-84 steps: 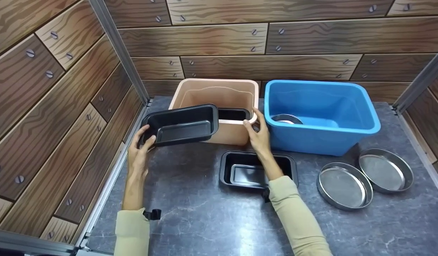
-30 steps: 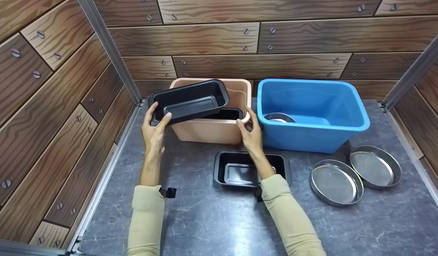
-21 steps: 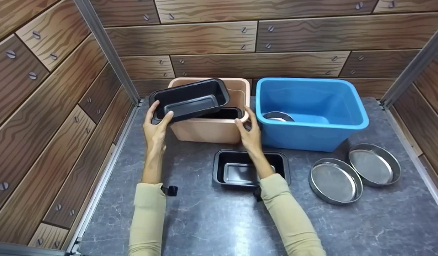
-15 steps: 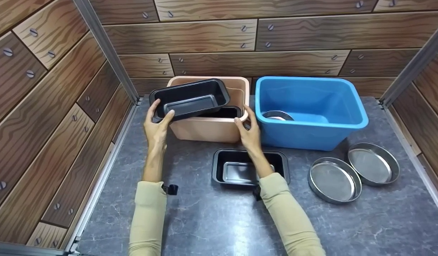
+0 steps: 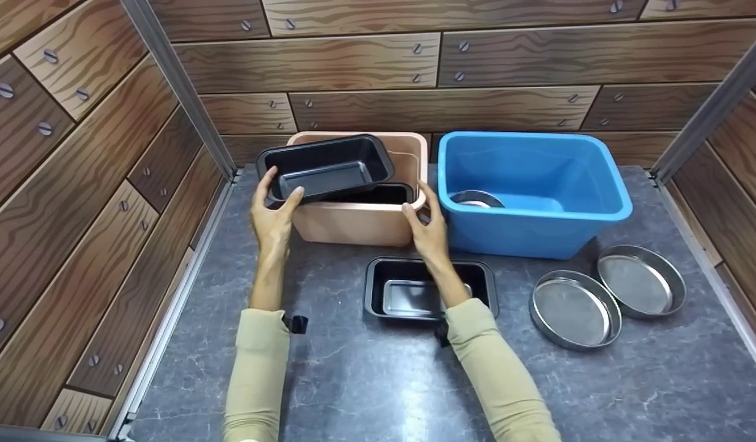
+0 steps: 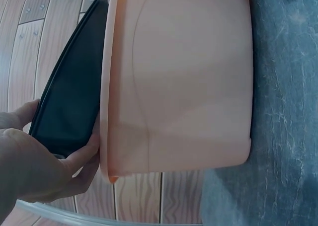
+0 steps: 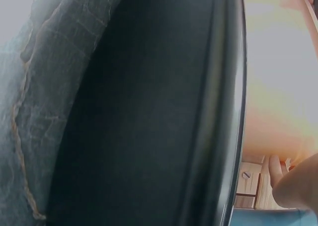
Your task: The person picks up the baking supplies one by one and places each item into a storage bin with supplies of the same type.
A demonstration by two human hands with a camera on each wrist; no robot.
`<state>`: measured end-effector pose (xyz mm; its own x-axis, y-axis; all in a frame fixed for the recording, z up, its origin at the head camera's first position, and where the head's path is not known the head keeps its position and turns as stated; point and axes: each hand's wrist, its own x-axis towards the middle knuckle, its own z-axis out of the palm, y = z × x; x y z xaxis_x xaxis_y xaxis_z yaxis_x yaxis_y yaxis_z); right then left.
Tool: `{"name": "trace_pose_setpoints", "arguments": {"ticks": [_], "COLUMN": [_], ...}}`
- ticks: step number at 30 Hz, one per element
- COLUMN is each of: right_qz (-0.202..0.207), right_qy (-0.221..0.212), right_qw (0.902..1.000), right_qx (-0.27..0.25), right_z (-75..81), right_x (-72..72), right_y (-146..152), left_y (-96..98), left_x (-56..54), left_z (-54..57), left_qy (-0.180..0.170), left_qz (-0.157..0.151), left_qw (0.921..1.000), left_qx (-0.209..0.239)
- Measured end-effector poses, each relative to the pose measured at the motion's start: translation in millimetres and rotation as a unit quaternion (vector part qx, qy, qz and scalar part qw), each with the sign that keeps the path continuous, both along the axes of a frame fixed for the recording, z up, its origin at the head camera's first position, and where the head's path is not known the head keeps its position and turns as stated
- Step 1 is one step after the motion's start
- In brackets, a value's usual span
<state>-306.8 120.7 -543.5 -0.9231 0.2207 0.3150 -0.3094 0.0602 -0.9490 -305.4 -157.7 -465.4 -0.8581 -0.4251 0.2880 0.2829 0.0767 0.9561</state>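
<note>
My left hand (image 5: 273, 218) grips the near left end of a black loaf pan (image 5: 325, 169), thumb inside and fingers around the end. The pan hangs tilted over the left part of a peach plastic bin (image 5: 353, 224). In the left wrist view the pan (image 6: 74, 87) stands just above the bin's rim. Inside the bin, partly hidden, sits another black loaf pan (image 5: 384, 193). My right hand (image 5: 430, 233) holds the bin's front right corner, thumb on the near side. Below my right forearm a further loaf pan (image 5: 408, 298) lies on the grey tabletop.
A blue bin (image 5: 513, 230) stands right of the peach bin, with a round cake pan (image 5: 476, 197) inside. Two more round pans (image 5: 575, 310) lie together on the tabletop (image 5: 353, 380) at the right. Wood-patterned panels (image 5: 365, 61) close off the back and sides.
My left hand has raised the loaf pan from in front of the peach bin to over its left part; in the last half second it barely moves. My right hand stays on the bin's corner.
</note>
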Motion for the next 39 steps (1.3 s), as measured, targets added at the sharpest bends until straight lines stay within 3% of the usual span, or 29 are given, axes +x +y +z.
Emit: {"name": "trace_pose_setpoints", "arguments": {"ticks": [8, 22, 33, 39], "right_qz": [0.003, -0.001, 0.003, 0.000], "right_qy": [0.002, 0.004, 0.017, 0.014], "right_qw": [1.0000, 0.9999, 0.9998, 0.9999], "right_qx": [-0.007, -0.014, -0.004, -0.003], "right_z": [-0.7, -1.8, 0.5, 6.4], "right_x": [-0.2, -0.5, 2.0, 5.5], "right_y": [-2.7, -2.9, -2.9, -3.1], "left_y": [3.4, 12.9, 17.3, 21.3], "left_x": [-4.8, -7.3, -11.9, -14.9], "left_z": [2.3, 1.7, -1.2, -3.2], "left_qy": [0.000, -0.027, -0.003, 0.044], "left_qz": [0.022, 0.025, 0.024, 0.016], "left_qw": [0.9943, 0.9863, 0.9796, 0.9728], "left_qx": [-0.104, -0.161, -0.200, -0.227]}}
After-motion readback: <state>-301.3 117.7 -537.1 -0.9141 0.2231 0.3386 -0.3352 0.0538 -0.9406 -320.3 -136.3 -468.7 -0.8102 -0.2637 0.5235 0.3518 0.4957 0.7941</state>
